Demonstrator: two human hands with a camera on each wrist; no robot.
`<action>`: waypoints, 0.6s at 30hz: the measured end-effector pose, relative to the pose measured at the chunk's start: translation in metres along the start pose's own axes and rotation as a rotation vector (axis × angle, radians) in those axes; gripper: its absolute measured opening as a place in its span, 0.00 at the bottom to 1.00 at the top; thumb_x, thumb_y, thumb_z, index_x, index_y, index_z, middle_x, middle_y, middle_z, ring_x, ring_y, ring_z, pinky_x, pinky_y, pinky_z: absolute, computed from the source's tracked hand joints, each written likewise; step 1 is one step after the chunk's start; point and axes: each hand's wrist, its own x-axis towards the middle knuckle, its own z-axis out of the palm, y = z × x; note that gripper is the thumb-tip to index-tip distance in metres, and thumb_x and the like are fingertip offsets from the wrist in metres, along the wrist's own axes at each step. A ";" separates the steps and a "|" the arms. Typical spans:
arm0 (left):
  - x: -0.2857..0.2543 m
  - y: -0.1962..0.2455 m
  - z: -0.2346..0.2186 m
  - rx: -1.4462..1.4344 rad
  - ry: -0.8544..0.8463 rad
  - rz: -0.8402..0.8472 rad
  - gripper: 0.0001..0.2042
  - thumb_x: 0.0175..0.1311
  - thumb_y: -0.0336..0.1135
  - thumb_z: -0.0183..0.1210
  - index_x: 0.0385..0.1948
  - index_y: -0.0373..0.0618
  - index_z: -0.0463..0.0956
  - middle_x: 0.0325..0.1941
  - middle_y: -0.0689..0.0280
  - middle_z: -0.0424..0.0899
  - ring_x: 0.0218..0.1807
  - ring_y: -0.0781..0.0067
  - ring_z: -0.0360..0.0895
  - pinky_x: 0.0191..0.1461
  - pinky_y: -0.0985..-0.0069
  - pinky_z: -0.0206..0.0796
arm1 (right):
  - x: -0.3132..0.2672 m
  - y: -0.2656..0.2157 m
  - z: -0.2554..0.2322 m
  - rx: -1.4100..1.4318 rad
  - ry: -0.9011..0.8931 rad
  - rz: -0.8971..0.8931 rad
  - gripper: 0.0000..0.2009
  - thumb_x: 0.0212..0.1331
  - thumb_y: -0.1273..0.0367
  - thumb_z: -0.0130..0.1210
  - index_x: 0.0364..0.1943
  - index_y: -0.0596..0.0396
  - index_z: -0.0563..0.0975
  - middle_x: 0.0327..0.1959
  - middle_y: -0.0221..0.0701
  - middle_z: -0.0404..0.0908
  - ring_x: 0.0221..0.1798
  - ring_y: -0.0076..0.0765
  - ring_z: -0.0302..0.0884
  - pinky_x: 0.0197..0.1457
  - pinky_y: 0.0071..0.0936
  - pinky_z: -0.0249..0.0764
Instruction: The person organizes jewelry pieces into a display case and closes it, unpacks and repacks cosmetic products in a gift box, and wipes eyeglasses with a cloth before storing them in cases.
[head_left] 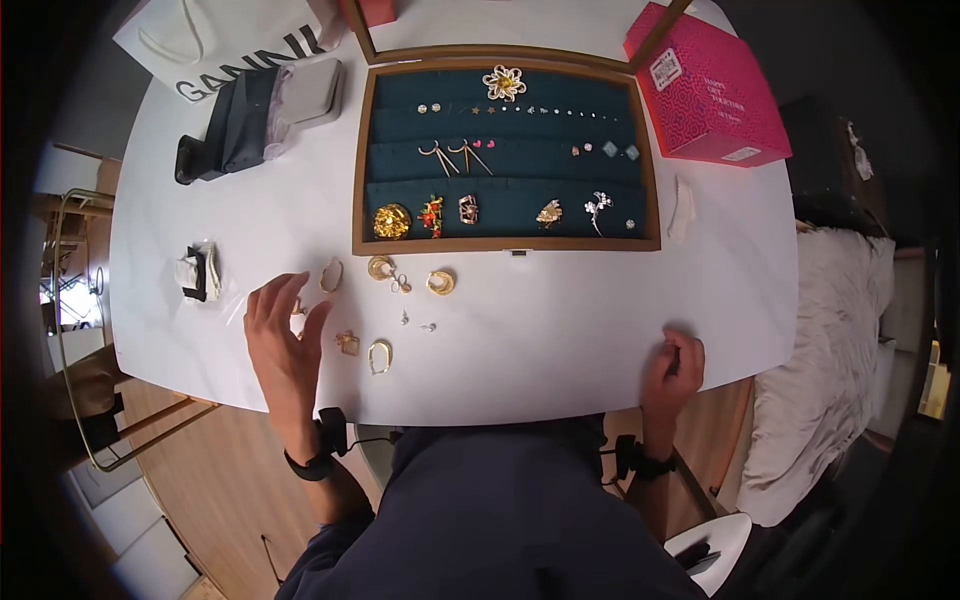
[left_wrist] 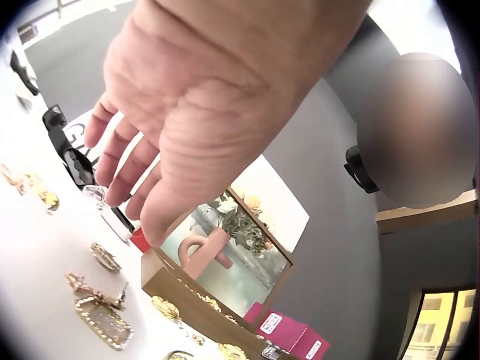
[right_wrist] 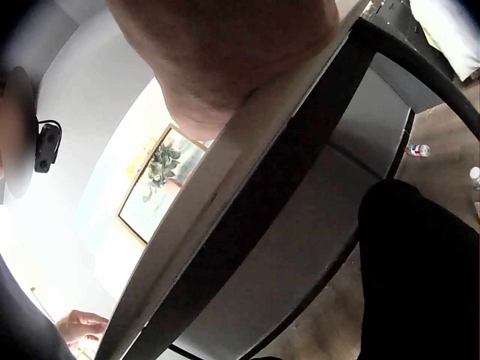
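Over the left part of the white table, my left hand (head_left: 280,335) is held with fingers bent and thumb apart, gripping nothing. A small piece of jewelry (head_left: 298,318) partly shows between its thumb and fingers in the head view. Around it lie an oval earring (head_left: 331,275), a square amber-coloured earring (head_left: 347,343) and a long gold hoop (head_left: 380,357). Thick gold hoop earrings (head_left: 441,282) and small silver earrings (head_left: 405,318) are farther right. My right hand (head_left: 677,368) rests loosely curled at the table's front edge, holding nothing; its fingers are hidden in the right wrist view.
A wooden jewelry box (head_left: 508,247) with raised glass lid and rows of earrings and brooches on dark teal lining stands centrally. A pink box (head_left: 715,95) is at back right. Dark cases (head_left: 240,120) and a paper bag (head_left: 215,40) occupy back left; a small bundle (head_left: 200,275) lies left.
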 end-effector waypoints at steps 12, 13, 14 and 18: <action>-0.010 -0.014 0.003 0.072 -0.046 -0.050 0.21 0.56 0.31 0.72 0.53 0.40 0.81 0.64 0.58 0.79 0.61 0.52 0.74 0.63 0.59 0.69 | 0.000 -0.001 0.003 0.006 0.000 -0.003 0.09 0.63 0.81 0.50 0.42 0.61 0.82 0.37 0.39 0.78 0.38 0.43 0.79 0.42 0.34 0.75; -0.010 -0.013 0.004 0.078 -0.044 -0.056 0.21 0.56 0.31 0.72 0.53 0.40 0.81 0.64 0.58 0.79 0.61 0.52 0.74 0.63 0.59 0.69 | 0.000 -0.003 0.003 0.004 0.004 0.004 0.09 0.63 0.81 0.50 0.42 0.62 0.81 0.37 0.39 0.78 0.39 0.43 0.79 0.42 0.34 0.76; -0.010 -0.012 0.004 0.056 -0.054 -0.070 0.23 0.56 0.32 0.72 0.55 0.41 0.80 0.65 0.58 0.78 0.63 0.51 0.73 0.65 0.58 0.68 | 0.000 -0.004 0.003 0.000 0.008 0.012 0.09 0.63 0.81 0.50 0.42 0.62 0.81 0.37 0.39 0.78 0.39 0.43 0.79 0.43 0.34 0.76; -0.008 -0.006 0.002 0.019 -0.083 -0.033 0.35 0.56 0.41 0.73 0.68 0.46 0.72 0.74 0.57 0.70 0.66 0.48 0.69 0.70 0.54 0.63 | -0.003 0.002 0.003 0.019 -0.012 0.038 0.07 0.66 0.80 0.51 0.42 0.63 0.81 0.38 0.39 0.80 0.41 0.43 0.80 0.49 0.34 0.76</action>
